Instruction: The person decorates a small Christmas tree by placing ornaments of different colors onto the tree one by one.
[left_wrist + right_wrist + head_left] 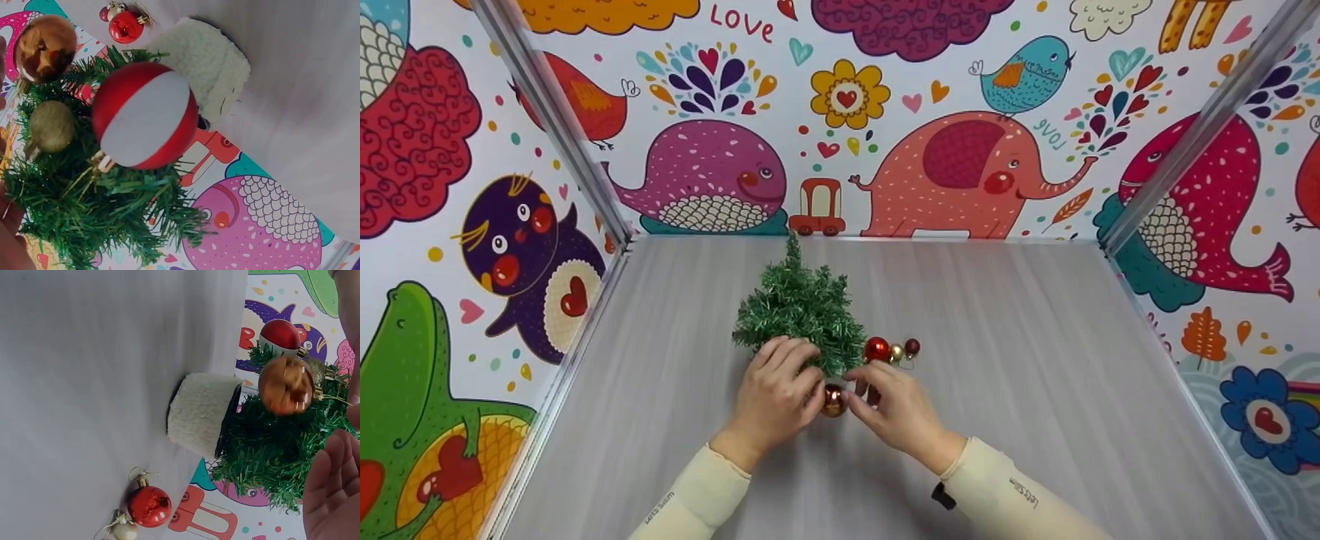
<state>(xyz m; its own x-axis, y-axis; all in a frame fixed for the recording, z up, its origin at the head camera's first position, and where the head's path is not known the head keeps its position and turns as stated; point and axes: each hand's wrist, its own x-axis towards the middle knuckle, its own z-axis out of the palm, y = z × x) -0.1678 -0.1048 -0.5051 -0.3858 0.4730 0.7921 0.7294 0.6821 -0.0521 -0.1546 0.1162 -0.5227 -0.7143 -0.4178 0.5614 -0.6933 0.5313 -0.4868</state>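
A small green tinsel Christmas tree (802, 307) stands on a fuzzy white base (202, 413). My left hand (781, 386) is at its front left, fingertips pinching the gold string of a shiny copper ball ornament (286, 385). That ball hangs in front of the branches. My right hand (906, 409) is just right of the ball, fingers parted and bent a little, holding nothing. A red-and-white striped ball (147, 115) and a gold glitter ball (52, 126) hang on the tree; the left hand hides both in the head view.
Right of the tree, a shiny red ball (877, 349), a small gold ball (897, 352) and a dark red ball (913, 346) lie on the grey wood-grain table (1020, 390). Printed cartoon panels (952, 90) with metal corner posts wall in the back and sides.
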